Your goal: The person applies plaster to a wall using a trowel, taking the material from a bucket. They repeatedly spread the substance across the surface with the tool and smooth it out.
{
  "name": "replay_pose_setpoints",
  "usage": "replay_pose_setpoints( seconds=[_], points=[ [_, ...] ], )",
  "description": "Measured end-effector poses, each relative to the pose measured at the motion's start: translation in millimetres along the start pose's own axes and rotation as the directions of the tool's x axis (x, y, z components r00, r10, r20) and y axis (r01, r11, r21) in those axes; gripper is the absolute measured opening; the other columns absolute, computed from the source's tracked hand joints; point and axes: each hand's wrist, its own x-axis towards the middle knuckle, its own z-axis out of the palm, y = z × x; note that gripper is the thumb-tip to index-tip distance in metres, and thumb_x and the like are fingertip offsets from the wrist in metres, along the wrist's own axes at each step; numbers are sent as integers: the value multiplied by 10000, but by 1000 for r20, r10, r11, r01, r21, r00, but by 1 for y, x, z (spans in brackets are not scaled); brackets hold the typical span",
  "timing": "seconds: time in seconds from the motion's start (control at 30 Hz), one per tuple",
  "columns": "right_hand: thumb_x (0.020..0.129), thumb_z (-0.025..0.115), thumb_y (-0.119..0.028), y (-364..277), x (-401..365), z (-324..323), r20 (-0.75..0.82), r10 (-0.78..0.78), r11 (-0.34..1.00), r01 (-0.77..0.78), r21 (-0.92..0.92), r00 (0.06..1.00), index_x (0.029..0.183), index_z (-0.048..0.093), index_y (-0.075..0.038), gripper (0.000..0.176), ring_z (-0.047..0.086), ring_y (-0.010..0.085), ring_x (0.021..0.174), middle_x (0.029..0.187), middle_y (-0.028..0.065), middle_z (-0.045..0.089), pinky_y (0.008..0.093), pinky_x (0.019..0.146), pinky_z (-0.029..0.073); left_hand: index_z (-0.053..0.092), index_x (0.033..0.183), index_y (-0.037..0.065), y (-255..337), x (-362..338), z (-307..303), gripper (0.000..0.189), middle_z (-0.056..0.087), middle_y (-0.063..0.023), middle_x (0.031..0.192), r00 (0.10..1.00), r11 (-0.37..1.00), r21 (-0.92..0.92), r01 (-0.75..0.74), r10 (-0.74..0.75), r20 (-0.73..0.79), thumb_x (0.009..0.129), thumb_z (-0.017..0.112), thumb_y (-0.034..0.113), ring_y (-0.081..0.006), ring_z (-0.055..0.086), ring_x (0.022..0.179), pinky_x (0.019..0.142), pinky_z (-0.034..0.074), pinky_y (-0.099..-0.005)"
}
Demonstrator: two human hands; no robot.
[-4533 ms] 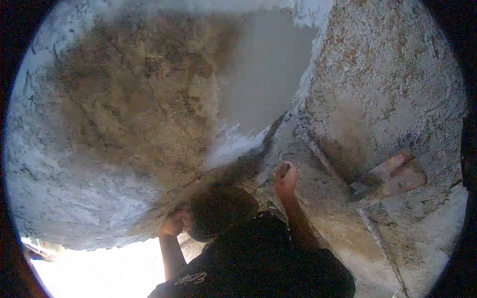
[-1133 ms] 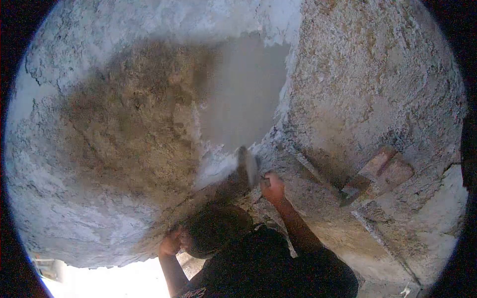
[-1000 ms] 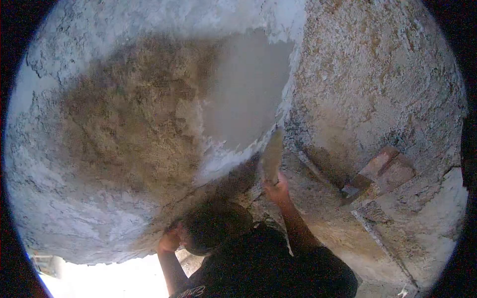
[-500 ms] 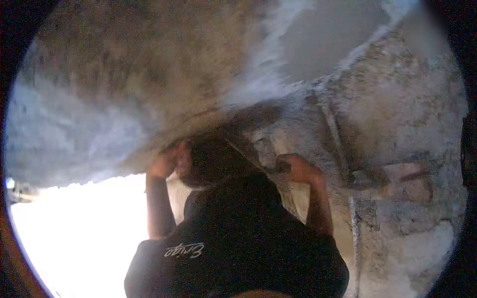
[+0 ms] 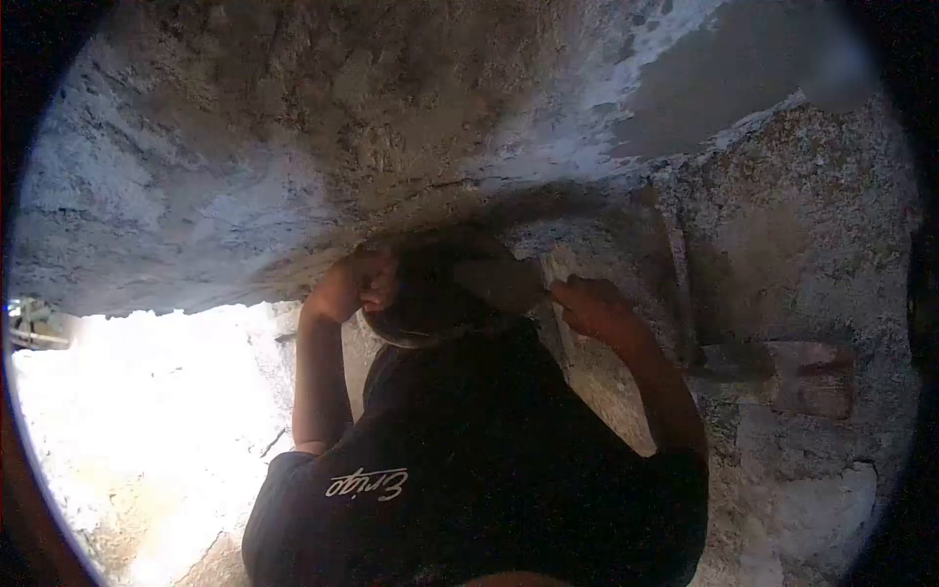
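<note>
My left hand [image 5: 354,284] is closed on the left edge of a dark round pan [image 5: 421,308], held in front of my black shirt. Its pale front rim catches some light, while the inside lies in shadow. My right hand [image 5: 595,308] is wrapped round the handle of a trowel [image 5: 499,284]. The trowel's flat grey blade points left and overlaps the right part of the pan. The handle is mostly hidden by my fingers.
A rough wall [image 5: 372,117] rises close in front, with a smooth grey plaster patch [image 5: 714,83] at upper right. A reddish brick [image 5: 812,379] lies at the right near a narrow strip [image 5: 677,264]. Bright ground [image 5: 176,421] glares at lower left.
The trowel blade has swung left over the pan, and my right hand has dropped slightly with its elbow farther out. The pan has shifted a little; the view is sharper.
</note>
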Motion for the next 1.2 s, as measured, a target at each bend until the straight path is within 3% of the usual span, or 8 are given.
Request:
replay_pose_setpoints(
  seconds=[0.07, 0.57, 0.67, 0.73, 0.87, 0.97, 1.03, 1.2],
  points=[
    [753, 540, -150, 11, -9, 5, 69, 53, 997, -48, -63, 996, 1053, 444, -81, 322, 537, 305, 723, 876, 174, 508, 422, 641, 438, 382, 629, 96, -3, 0, -2, 270, 320, 1, 496, 989, 968, 211, -137, 145, -24, 855, 380, 243, -104, 282, 407, 383, 210, -238],
    [725, 588, -138, 47, -85, 0, 10, 349, 911, -342, 232, 937, 1122, 450, -86, 423, 540, 287, 889, 976, 168, 534, 397, 747, 441, 352, 572, 109, 12, 0, 15, 389, 300, 12, 472, 994, 998, 68, 18, -11, -105, 886, 332, 337, -95, 273, 407, 387, 214, -227],
    [693, 593, -121, 35, -81, -9, -126, 448, 872, -401, 280, 885, 1064, 510, -63, 385, 530, 293, 889, 916, 158, 552, 377, 751, 418, 353, 572, 108, 10, 1, 10, 383, 297, 14, 475, 989, 996, -12, 86, -87, -120, 885, 331, 327, -92, 271, 408, 386, 213, -224],
    [692, 602, -123, 40, -77, -2, -347, 352, 859, -153, 488, 869, 1055, 513, -61, 379, 549, 292, 846, 872, 169, 563, 361, 727, 429, 353, 571, 109, 7, 1, 6, 383, 294, 16, 475, 994, 998, 15, 66, -65, -89, 885, 328, 327, -90, 268, 409, 385, 212, -223],
    [707, 598, -133, 33, -72, -16, -500, 225, 970, -146, 192, 836, 1050, 519, -67, 358, 568, 289, 793, 852, 179, 567, 344, 674, 448, 349, 568, 114, 14, -1, 12, 384, 288, 19, 476, 997, 998, 37, 53, -51, -53, 885, 321, 329, -87, 267, 412, 381, 209, -221],
    [720, 591, -144, 25, -70, -36, -232, 410, 907, -369, 202, 882, 1048, 522, -77, 342, 565, 283, 824, 897, 160, 569, 337, 709, 446, 349, 574, 115, 7, 1, 7, 381, 285, 19, 469, 994, 998, -27, 61, -63, -87, 884, 322, 334, -88, 266, 403, 378, 209, -221],
    [744, 567, -169, 26, -65, -43, -241, 129, 963, -64, 261, 962, 1039, 525, -100, 306, 556, 283, 821, 900, 136, 564, 366, 727, 437, 349, 578, 114, 6, 2, 7, 375, 280, 20, 465, 996, 999, -16, 52, -53, -73, 885, 320, 329, -88, 264, 398, 378, 211, -220],
    [779, 518, -121, 4, -41, -57, -139, 39, 998, -46, -46, 990, 1103, 489, -86, 327, 541, 276, 916, 1042, 136, 529, 395, 808, 423, 344, 583, 116, 11, 3, 14, 367, 269, 22, 456, 993, 995, -59, 74, -80, -90, 888, 309, 318, -91, 260, 386, 376, 216, -220]
  ],
)
